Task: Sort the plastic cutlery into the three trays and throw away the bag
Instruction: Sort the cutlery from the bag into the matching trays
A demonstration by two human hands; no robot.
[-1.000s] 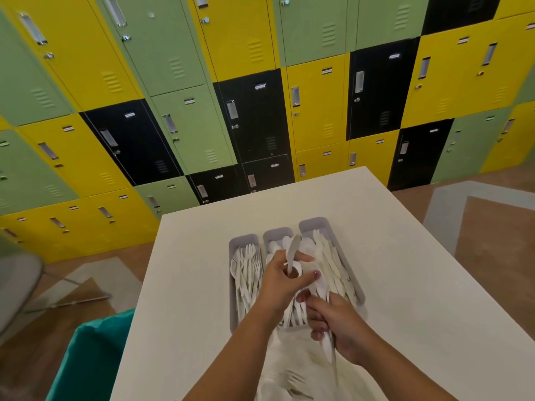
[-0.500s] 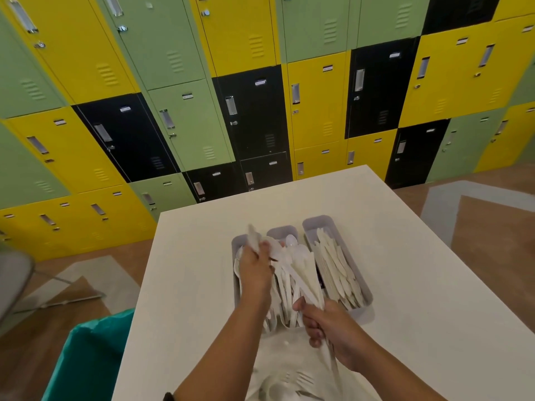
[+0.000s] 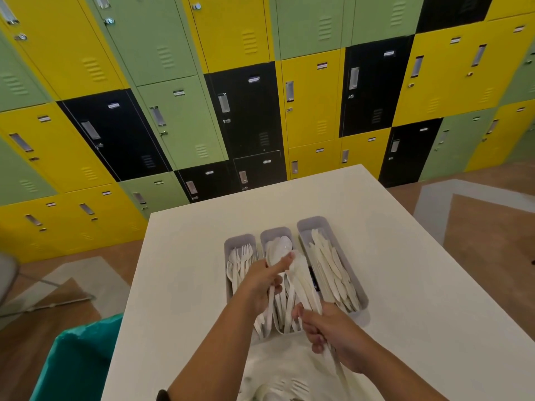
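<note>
At frame centre we see three trays abutting; the left hand pinches a spoon over the middle one. The right hand grips knives. The bag lies at the bench bottom edge; bare bench lies right.

White table before yellow, green and black lockers, three grey trays side by side — forks, spoons, knives — left hand gripping a spoon over the middle tray, right hand clutching cutlery, teal bin left.

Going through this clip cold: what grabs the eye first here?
The wall of yellow, green and black lockers behind the white table. Then three grey trays of white cutlery at the table's middle, where the left hand holds a spoon over the middle tray.
</note>
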